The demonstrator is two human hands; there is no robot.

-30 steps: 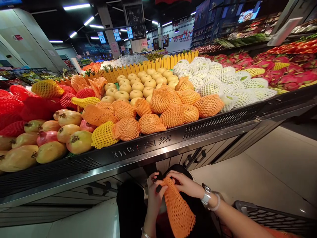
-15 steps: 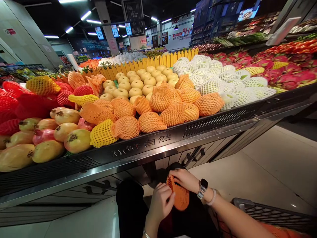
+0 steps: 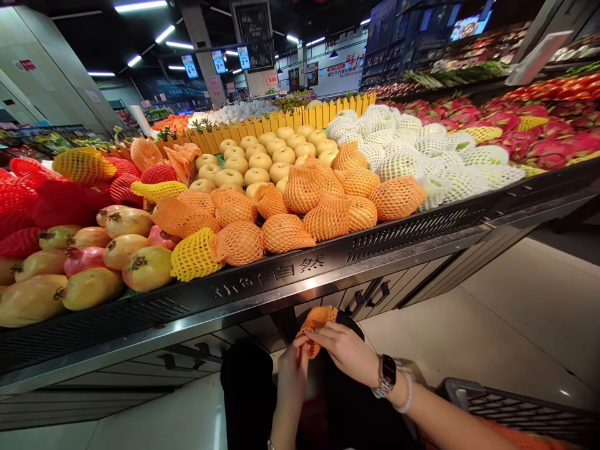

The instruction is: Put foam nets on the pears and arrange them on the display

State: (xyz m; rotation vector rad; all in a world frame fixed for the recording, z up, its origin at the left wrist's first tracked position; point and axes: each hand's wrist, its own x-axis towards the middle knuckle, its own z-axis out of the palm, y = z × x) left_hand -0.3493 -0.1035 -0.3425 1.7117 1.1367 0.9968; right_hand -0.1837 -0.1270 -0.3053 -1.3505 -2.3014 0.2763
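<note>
An orange foam fruit net [image 3: 320, 317] is held above my lap, just below the display's front edge. My left hand [image 3: 292, 374] pinches its near end with the fingertips. My right hand [image 3: 347, 352], with a dark watch on the wrist, closes over the net's right side, its fingers meeting the left ones. The net looks flattish and folded; whether anything is inside is hidden.
The black-rimmed display [image 3: 281, 272] spans the front. On it lie orange-netted fruit [image 3: 325, 217], bare round pears [image 3: 257, 159], pomegranates [image 3: 147, 267] and white-netted fruit [image 3: 403, 164]. A grey shopping basket [image 3: 469, 390] stands at my right.
The orange net has swung from hanging down over my lap to pointing up and away. Both hands have shifted, and their fingertips now meet at its near end.
</note>
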